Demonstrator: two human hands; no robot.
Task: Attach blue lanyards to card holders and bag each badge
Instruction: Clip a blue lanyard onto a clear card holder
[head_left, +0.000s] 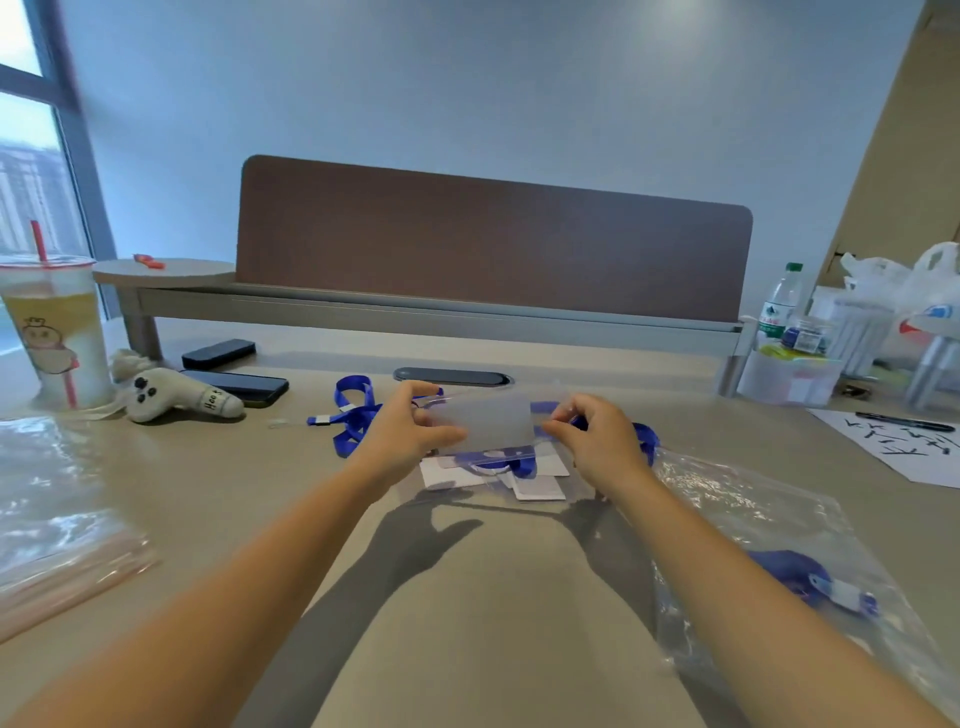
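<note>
Head view, left hand (402, 431): pinches the card holder's left edge.
Card holder (488, 423): frosted, translucent, held flat above the desk (493, 597).
Right hand (597, 436): pinches its right edge.
Blue lanyards (353, 415): behind the holder.

The card holder (485, 422) sits between the left hand (402, 436) and the right hand (597, 441), above the table (493, 597). Just beyond the left hand a lanyard (353, 415) lies on the table; farther left lie a plush toy (176, 397) and a phone (249, 387), with a cup (57, 332) beyond them. Under and just nearer than the hands lie cards (537, 486). Right of the right arm lies a plastic bag (769, 561) with a lanyard inside; far right stands a bottle (779, 306).
</note>
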